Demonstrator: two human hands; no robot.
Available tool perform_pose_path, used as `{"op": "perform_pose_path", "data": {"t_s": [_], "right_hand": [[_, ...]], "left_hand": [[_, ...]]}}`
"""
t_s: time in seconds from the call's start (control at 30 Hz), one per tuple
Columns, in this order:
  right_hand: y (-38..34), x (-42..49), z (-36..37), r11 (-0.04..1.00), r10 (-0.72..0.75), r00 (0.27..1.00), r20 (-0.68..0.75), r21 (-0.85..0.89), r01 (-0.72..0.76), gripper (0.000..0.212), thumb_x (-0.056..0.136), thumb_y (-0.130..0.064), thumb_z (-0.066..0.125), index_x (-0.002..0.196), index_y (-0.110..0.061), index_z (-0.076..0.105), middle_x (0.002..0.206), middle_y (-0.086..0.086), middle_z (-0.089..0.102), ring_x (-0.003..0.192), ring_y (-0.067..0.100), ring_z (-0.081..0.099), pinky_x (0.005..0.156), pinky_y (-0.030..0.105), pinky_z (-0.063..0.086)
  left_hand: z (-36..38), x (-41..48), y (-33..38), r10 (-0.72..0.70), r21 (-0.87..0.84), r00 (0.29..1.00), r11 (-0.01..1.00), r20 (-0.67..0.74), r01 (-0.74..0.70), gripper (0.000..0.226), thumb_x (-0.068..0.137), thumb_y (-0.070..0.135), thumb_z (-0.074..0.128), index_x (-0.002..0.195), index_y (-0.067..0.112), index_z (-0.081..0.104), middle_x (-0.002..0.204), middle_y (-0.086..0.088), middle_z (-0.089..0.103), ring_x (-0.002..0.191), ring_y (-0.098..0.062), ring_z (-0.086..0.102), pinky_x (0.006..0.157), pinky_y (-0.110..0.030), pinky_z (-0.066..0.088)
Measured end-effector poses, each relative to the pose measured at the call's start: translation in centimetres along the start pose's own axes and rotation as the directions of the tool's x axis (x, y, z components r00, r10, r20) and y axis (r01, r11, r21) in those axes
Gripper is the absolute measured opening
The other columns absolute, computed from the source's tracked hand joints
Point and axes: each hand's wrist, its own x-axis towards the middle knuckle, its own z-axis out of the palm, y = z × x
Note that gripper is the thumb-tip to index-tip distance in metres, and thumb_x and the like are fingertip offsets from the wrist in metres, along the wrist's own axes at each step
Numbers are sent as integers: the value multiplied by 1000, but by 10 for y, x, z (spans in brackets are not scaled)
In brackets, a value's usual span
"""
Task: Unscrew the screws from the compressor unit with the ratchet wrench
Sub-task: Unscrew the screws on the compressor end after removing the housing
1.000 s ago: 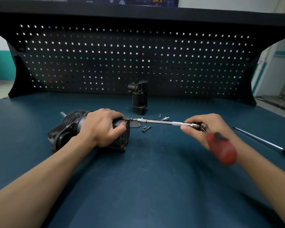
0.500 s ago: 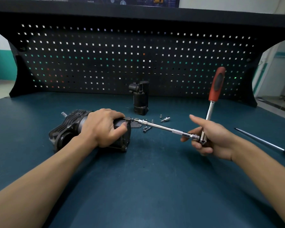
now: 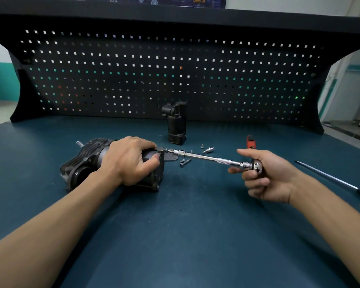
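We see the left hand (image 3: 131, 161) gripping the compressor unit (image 3: 87, 161), which lies on the surface (image 3: 185, 225); the right hand (image 3: 268, 179) curls its fingers round the head of the ratchet wrench (image 3: 208, 158), its bar tip at the unit's end, loose screws (image 3: 184, 162) just beside

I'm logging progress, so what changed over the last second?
The right hand swung the wrench round: its red handle went from pointing at the person, to upright, to pointing away. The left hand still grips the compressor; the wrench tip stays at the screw.

Left hand (image 3: 131, 161) gripping compressor unit (image 3: 85, 161), right hand (image 3: 270, 179) holding ratchet wrench (image 3: 208, 158)
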Motion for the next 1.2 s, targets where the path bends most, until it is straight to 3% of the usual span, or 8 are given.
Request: {"op": "perform_pose_path", "data": {"t_s": [0.3,0.4,0.5,0.63,0.77,0.97,1.07,1.2], "right_hand": [[4,-2,-2,865,-386,920,-72,-373,334,37,63,-43,80,85,-14,70,59,7,56,43,13,41,42,20,34],[6,-4,-5,596,-579,815,27,-668,446,8,82,-28,79,89,-24,78,68,6,67,55,14,56,53,19,47],[7,1,-13,206,-716,661,226,-836,509,28,89,-14,74,114,-26,74,94,-25,71,85,-3,66,76,8,46],[5,13,-21,-132,-798,462,387,-860,492,38,89,-4,71,121,-25,70,86,-20,60,81,4,60,73,18,45],[8,21,-25,-68,-822,421,384,-800,596,32,91,-14,68,116,-33,68,93,-25,66,83,2,65,74,8,43],[10,19,-23,94,-807,531,259,-831,548,25,91,-20,72,102,-42,69,94,-22,72,83,1,69,74,12,51],[9,11,-16,289,-746,639,186,-774,563,11,91,-33,70,100,-29,75,84,-12,74,65,1,63,61,9,46],[6,1,-1,582,-645,762,53,-612,536,44,81,-52,66,91,-11,75,76,4,73,49,14,47,46,21,37]], "left_hand": [[2,2,-4,-19,-49,998,999,57,22,71,69,69,28,112,32,71,114,9,71,110,-20,61,81,-34,44],[1,3,-4,-20,-50,996,998,84,24,72,69,70,28,115,34,69,115,10,70,111,-18,60,84,-34,44],[0,2,-4,-13,-50,996,999,89,17,72,69,70,28,116,34,69,117,11,70,112,-18,60,85,-33,45],[-1,3,-5,-30,-35,992,999,121,35,75,69,72,27,120,34,67,123,12,68,116,-18,60,88,-34,46],[0,3,-3,-39,-16,994,999,102,41,67,69,69,27,108,33,69,108,10,72,104,-22,63,79,-36,48],[0,3,-1,-12,5,999,1000,36,12,66,69,64,26,102,29,72,99,5,74,99,-27,64,75,-38,49],[0,1,0,5,2,1000,1000,12,-5,66,70,64,27,101,28,73,97,5,75,98,-27,64,73,-37,46],[-1,-1,1,7,-6,1000,1000,-2,-7,65,70,63,28,99,27,73,95,5,75,96,-27,64,72,-37,47]]}}
